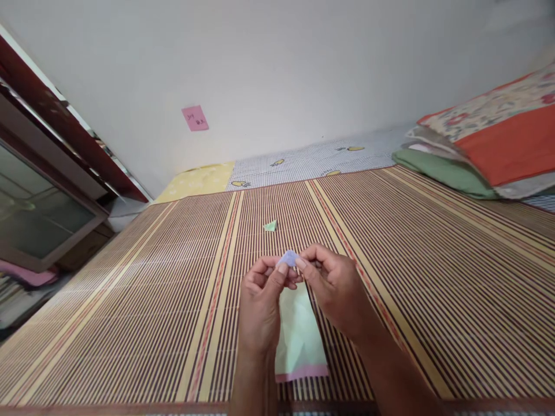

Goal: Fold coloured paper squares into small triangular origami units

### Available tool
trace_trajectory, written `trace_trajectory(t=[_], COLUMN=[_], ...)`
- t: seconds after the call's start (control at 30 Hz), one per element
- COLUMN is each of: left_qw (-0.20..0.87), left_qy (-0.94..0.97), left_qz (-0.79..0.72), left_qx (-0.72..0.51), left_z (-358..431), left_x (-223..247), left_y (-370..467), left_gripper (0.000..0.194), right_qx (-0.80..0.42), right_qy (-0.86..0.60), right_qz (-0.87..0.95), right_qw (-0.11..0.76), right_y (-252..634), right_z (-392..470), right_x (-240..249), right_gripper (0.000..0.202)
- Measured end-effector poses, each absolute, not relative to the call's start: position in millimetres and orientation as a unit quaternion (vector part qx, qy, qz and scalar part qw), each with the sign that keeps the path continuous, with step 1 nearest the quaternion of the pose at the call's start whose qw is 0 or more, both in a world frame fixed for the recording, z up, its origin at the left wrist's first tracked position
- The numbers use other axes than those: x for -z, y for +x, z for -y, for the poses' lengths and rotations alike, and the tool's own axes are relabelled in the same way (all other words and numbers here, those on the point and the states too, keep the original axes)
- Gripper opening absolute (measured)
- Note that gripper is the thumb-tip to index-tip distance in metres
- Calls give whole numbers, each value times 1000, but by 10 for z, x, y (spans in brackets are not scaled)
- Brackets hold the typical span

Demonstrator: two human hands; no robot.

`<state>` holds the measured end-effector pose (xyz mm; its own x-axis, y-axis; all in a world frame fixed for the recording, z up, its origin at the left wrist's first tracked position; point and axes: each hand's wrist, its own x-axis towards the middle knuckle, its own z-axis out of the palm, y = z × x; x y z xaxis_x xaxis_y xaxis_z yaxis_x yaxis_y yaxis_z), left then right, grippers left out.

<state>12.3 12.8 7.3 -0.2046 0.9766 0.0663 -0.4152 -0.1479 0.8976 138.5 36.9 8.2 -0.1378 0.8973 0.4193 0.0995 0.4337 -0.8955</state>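
Observation:
A small piece of folded purple paper [289, 257] is pinched between both hands, its pointed top facing away from me. My left hand [264, 292] grips its left side with thumb and fingers. On the right side, the thumb and index finger of my right hand [332, 283] hold it too. Below the hands lies a pale green sheet of paper [299, 335] with a pink strip along its near edge; the hands hide its far end. A small folded green paper piece [270, 226] rests on the mat just beyond the hands.
A striped bamboo mat [143, 312] covers the bed. Folded bedding [507, 150] is stacked at the far right. A pink note [195, 118] with writing is on the white wall. At the left stands a cabinet with glass panels [39, 202].

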Motion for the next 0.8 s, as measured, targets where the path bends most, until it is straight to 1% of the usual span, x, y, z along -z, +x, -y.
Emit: trace_trajectory(t=[0.17,0.3,0.37,0.47,0.53,0.67,0.8], left_qw=[525,485,480,521,535,519,530], left_qy=[339,362,359,328,314,328,342], left_qz=[-371,-392,-396,-368,-350,-348,-355], left_qx=[-687,-693,-696,-697,-702,-708,-691], left_z=[-140,-131,-132,-145,-152,-147,-138], left_x=[-59,-47,-47,-50,-47,-38,-45], left_y=[142,134,142,162,164,135,101], left_gripper=[20,16,15,19,21,22,24], right_qx=[-333,-285,-319,-403,-427,-444,-390], right_qy=[-383,-393,-387,-365,-358,-338,-346], right_qz=[668,678,662,619,600,626,666], right_qw=[543,553,558,568,574,545,534], right_y=[1308,1260,1251,1246,1249,1280,1325], right_z=[-339,-338,-337,-326,-315,-309,-323], right_x=[-66,-37,-31,-47,-74,-134,-148], right_gripper=[24,23,23,23,22,23,26])
